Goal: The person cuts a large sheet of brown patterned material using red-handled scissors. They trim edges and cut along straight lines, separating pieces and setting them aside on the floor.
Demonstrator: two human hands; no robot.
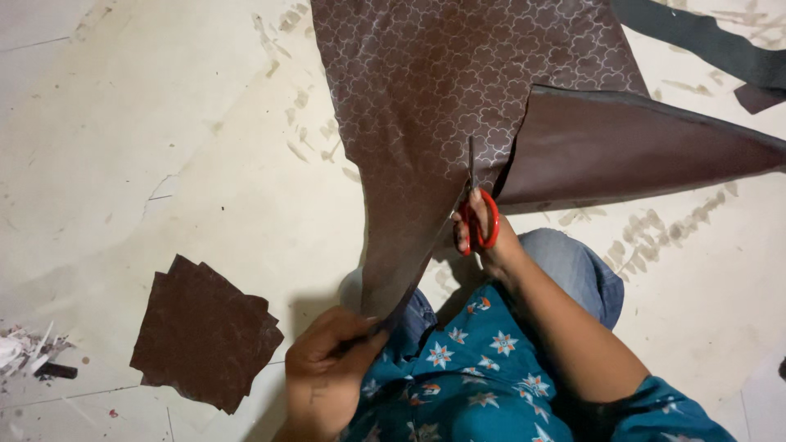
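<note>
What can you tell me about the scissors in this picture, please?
The scissors have bright red loop handles and slim dark metal blades. The right hand holds them, fingers through the loops, blades pointing up and away from the person. The blades are partway into the brown patterned sheet, at the end of a cut that splits a narrow strip from the rest. How far the blades are open cannot be told. The left hand pinches the strip's near end.

No package, label, sign or screen shows anywhere in this view. From twelve o'clock round to six, nothing of that sort stands or lies in sight.
</note>
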